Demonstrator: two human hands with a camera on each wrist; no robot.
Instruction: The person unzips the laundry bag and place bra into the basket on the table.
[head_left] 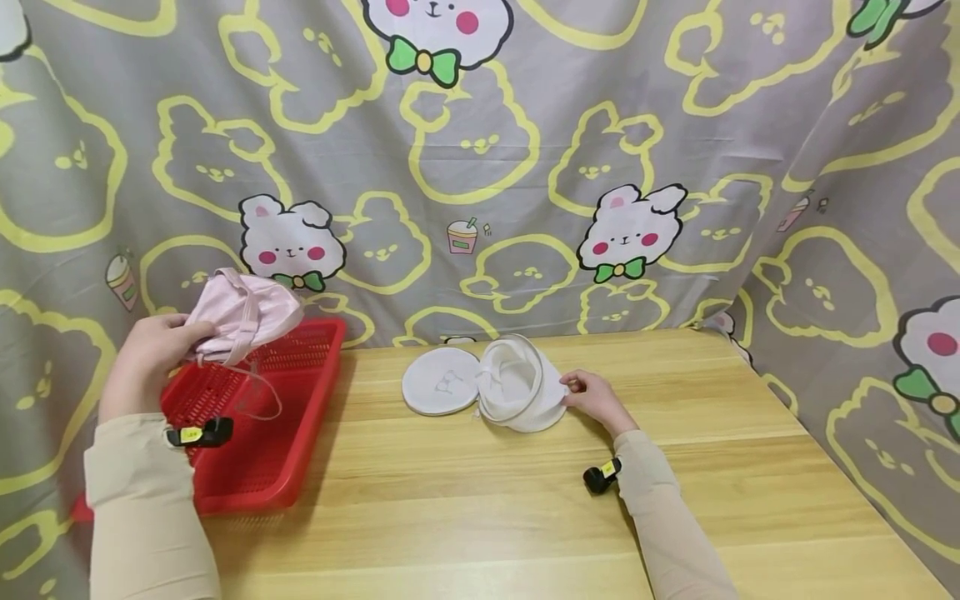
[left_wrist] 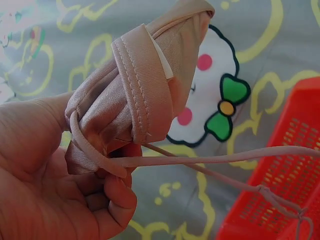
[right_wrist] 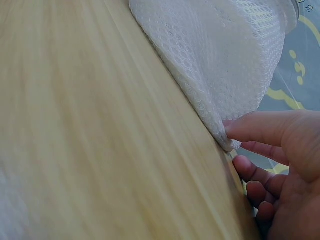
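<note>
My left hand [head_left: 153,354] pinches a bunched pink satin piece with thin cords [head_left: 247,312] above the red basket. A stitched band [left_wrist: 142,82] crosses the satin in the left wrist view, and the cords trail to the right, with a knot in them; its exact kind cannot be told. A white mesh laundry bag [head_left: 551,404] lies on the table with its round mouth facing up and its lid [head_left: 441,382] folded out to the left. At the bag's right edge, my right hand [head_left: 597,400] pinches a corner of the mesh [right_wrist: 220,75] between thumb and finger.
A red plastic basket [head_left: 318,400] with slotted walls stands at the left of the wooden table [head_left: 450,517]. Behind the table hangs a grey patterned curtain [head_left: 525,150], which also runs down the right side. Each wrist bears a small black camera [head_left: 602,477].
</note>
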